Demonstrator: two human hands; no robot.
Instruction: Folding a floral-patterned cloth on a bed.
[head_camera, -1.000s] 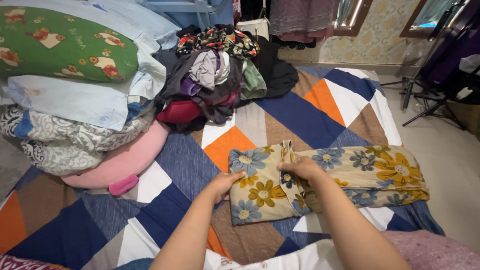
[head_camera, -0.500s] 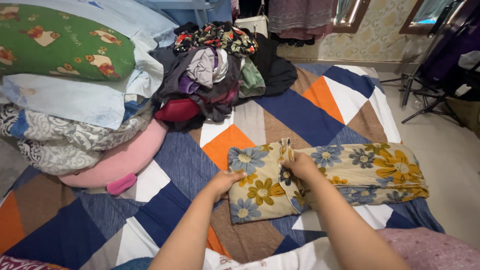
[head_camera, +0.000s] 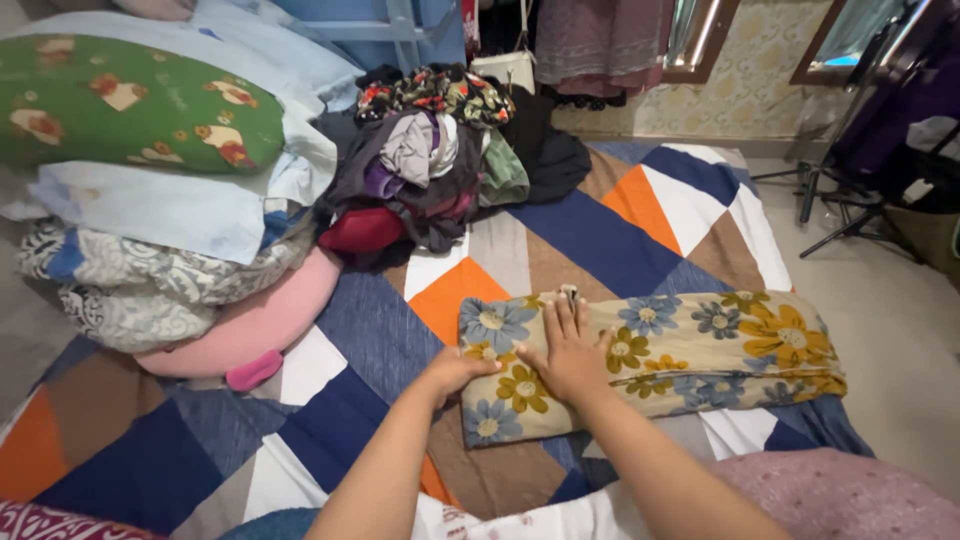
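Hands (head_camera: 520, 362) on floral cloth (head_camera: 680, 350), clothes pile (head_camera: 430, 165) behind

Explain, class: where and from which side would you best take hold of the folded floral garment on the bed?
Probably the free right end of the floral garment, coming from the right: it lies flat in a long strip, and the left hand and right hand cover its left part.

Bare forearms, no sleeves
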